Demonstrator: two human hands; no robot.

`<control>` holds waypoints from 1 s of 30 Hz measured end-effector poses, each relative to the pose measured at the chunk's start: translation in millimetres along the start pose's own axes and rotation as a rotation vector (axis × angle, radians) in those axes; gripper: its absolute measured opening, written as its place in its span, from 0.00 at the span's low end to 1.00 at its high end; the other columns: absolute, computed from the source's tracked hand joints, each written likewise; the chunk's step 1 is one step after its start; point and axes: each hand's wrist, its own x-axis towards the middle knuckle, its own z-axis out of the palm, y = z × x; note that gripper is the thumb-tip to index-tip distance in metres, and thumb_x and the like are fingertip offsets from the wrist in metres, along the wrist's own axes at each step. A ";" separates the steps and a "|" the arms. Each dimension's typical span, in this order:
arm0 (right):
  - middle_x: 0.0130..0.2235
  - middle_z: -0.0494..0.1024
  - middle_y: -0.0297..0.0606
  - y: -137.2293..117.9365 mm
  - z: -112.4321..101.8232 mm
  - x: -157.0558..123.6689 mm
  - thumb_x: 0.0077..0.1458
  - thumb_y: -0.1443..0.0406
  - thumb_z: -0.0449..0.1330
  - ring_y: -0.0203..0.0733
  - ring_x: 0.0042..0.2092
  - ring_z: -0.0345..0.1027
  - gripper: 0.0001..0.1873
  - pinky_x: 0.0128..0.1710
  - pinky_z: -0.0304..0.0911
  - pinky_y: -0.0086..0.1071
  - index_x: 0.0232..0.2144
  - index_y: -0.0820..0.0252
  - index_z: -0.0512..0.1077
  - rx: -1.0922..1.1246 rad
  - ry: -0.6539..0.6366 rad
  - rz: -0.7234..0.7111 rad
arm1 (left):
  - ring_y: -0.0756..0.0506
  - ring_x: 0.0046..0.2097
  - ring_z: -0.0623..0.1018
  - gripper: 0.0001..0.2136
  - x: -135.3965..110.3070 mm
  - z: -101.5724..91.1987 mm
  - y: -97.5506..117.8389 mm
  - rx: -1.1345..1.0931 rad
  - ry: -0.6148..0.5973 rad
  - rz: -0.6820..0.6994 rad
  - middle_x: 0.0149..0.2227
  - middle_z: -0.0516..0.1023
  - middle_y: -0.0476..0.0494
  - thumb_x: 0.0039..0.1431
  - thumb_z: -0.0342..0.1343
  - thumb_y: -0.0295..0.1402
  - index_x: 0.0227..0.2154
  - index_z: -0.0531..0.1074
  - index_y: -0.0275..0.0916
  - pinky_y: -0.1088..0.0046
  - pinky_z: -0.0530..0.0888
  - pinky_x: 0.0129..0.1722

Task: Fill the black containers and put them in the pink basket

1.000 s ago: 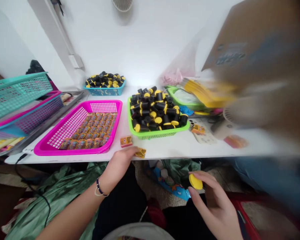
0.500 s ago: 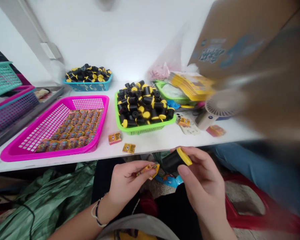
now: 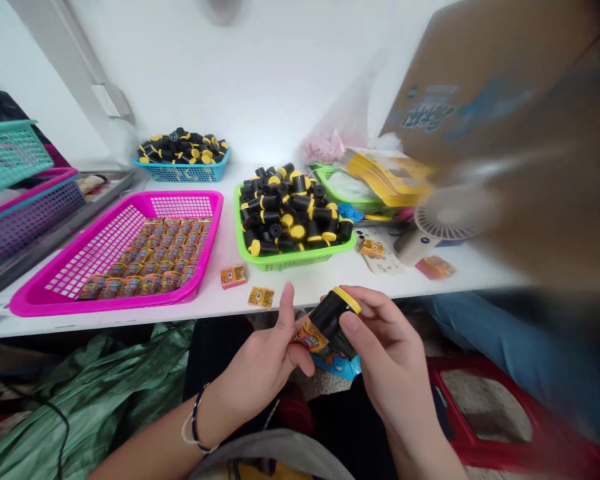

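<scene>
Over the front edge of the table, my right hand [image 3: 387, 340] holds a small black canister with a yellow lid [image 3: 331, 312] between thumb and fingers, tilted with the lid up and right. A colourful printed sleeve [image 3: 311, 335] sits around the canister's lower end. My left hand [image 3: 273, 350] has its fingers around that sleeve, its thumb raised. How the left fingers grip behind the sleeve is partly hidden. On the table lie a flat stack of printed sleeves [image 3: 233, 277] and another small pile of sleeves [image 3: 261, 297].
A green basket [image 3: 305, 258] is heaped with black canisters; a blue basket [image 3: 180, 173] behind holds more. The pink basket [image 3: 207, 267] contains rows of sleeved canisters. At right stand a small fan [image 3: 443, 213], yellow printed packs [image 3: 387, 175] and a large cardboard box [image 3: 460, 87].
The canister and the printed sleeve, apart before, have come together, with the sleeve now around the canister's lower end. My left thumb has lifted off the sleeve.
</scene>
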 end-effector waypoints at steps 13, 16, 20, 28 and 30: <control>0.46 0.84 0.28 1.4 -4.2 -4.4 0.54 0.71 0.71 0.31 0.48 0.79 0.19 0.51 0.70 0.20 0.45 0.41 0.80 -0.045 -0.119 -0.091 | 0.50 0.34 0.83 0.49 -7.7 -3.6 9.0 -0.618 0.237 -0.100 0.37 0.87 0.48 0.63 0.65 0.35 0.74 0.33 0.49 0.80 0.78 0.39; 0.48 0.82 0.30 2.2 -6.7 -6.5 0.54 0.73 0.70 0.32 0.49 0.79 0.21 0.52 0.71 0.21 0.46 0.43 0.80 -0.019 -0.190 -0.087 | 0.50 0.40 0.84 0.53 -5.8 -3.2 12.5 -0.862 0.184 -0.127 0.41 0.87 0.46 0.59 0.69 0.31 0.74 0.34 0.53 0.79 0.78 0.43; 0.48 0.82 0.32 1.8 -6.9 -7.2 0.53 0.74 0.70 0.32 0.48 0.79 0.20 0.51 0.71 0.22 0.44 0.45 0.80 -0.024 -0.233 -0.085 | 0.52 0.42 0.83 0.52 -3.7 -4.9 11.5 -0.884 0.182 -0.111 0.44 0.85 0.47 0.56 0.71 0.25 0.74 0.41 0.55 0.81 0.77 0.45; 0.46 0.82 0.35 -4.9 -6.3 -6.0 0.55 0.70 0.71 0.35 0.49 0.79 0.13 0.49 0.73 0.23 0.41 0.47 0.82 -0.031 -0.222 -0.092 | 0.52 0.45 0.83 0.51 -8.2 -6.7 9.1 -0.433 0.264 0.025 0.47 0.85 0.55 0.55 0.70 0.23 0.71 0.47 0.66 0.79 0.76 0.51; 0.46 0.83 0.34 -7.0 -7.5 -4.0 0.56 0.70 0.71 0.34 0.48 0.79 0.14 0.48 0.74 0.22 0.42 0.46 0.82 -0.012 -0.245 -0.087 | 0.52 0.43 0.84 0.51 -9.7 -7.2 9.4 -0.449 0.249 0.025 0.46 0.85 0.54 0.54 0.71 0.22 0.71 0.48 0.65 0.81 0.76 0.47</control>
